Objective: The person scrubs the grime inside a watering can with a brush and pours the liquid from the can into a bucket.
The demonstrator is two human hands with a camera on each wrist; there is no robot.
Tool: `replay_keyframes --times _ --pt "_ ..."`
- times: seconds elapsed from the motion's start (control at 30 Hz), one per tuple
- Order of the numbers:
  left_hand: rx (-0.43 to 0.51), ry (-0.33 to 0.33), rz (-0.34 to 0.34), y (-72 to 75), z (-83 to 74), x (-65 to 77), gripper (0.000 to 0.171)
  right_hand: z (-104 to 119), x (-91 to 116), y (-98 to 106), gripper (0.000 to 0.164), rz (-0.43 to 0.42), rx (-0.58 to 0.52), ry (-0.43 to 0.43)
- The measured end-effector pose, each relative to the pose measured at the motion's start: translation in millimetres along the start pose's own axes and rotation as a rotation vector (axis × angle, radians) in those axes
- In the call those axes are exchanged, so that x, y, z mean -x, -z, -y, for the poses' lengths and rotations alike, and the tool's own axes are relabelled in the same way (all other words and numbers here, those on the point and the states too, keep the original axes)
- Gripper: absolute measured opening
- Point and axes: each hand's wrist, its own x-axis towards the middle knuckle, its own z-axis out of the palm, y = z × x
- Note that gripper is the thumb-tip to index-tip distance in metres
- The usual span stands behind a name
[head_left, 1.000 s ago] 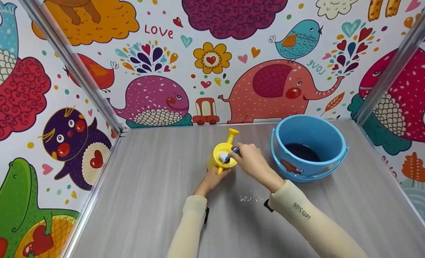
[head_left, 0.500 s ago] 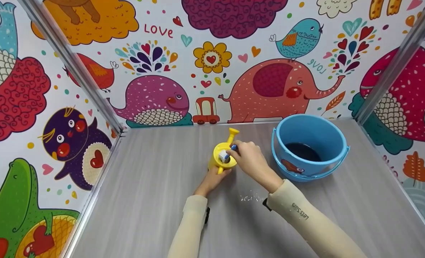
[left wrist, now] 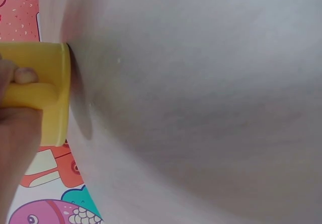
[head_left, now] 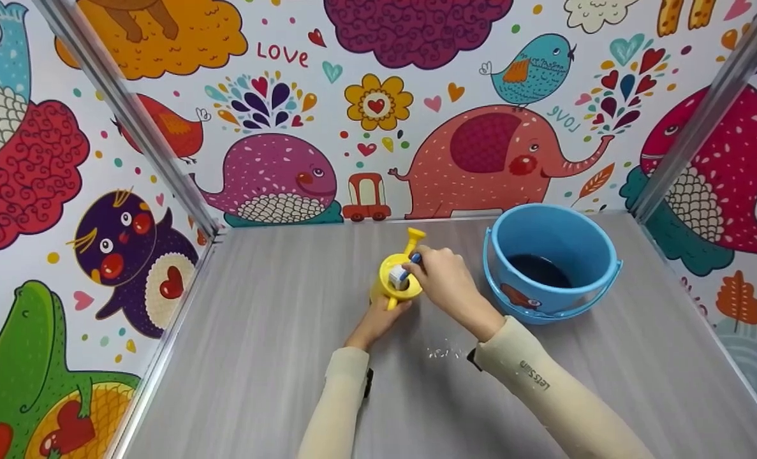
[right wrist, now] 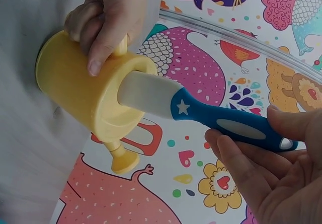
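A small yellow watering can point(head_left: 381, 287) stands on the table, its spout pointing toward the back wall. My left hand point(head_left: 376, 322) grips it by the handle; in the left wrist view the can point(left wrist: 55, 65) shows its base edge near the table. Between the thumb and fingers of my right hand point(head_left: 445, 284) is a toy shovel point(right wrist: 224, 121) with a blue handle, a white star and a pale blade. The blade slants into the can's top opening, and its tip is hidden inside. My right hand stays above the rim.
A blue bucket point(head_left: 512, 287) with dark contents and its handle hanging down stands to the right of the hands. Splashed water drops point(head_left: 445, 352) lie on the grey table point(head_left: 257, 331). Printed walls point(head_left: 378, 64) enclose the back and both sides.
My right hand has shifted slightly left and away from me, and the shovel has changed its slant a little in the can. The left hand and the watering can hold their place.
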Motion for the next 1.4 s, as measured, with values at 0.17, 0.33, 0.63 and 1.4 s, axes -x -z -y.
replay_keyframes --times 0.17,0.33,0.63,1.4 --pt "0.005 0.009 -0.004 -0.1 0.0 -0.2 0.038 0.3 0.9 1.7 0.03 -0.018 0.002 0.016" --pt "0.007 0.01 -0.003 -0.6 0.8 -1.2 0.036 0.8 1.7 3.5 0.028 -0.044 0.007 0.035" --pt "-0.002 -0.005 -0.016 -1.0 -0.3 -1.1 0.041 2.7 2.5 8.4 0.031 -0.074 0.047 0.066" --pt "0.07 0.084 -0.06 0.5 2.0 2.3 0.03 1.6 7.5 84.7 0.033 -0.314 -0.024 0.054"
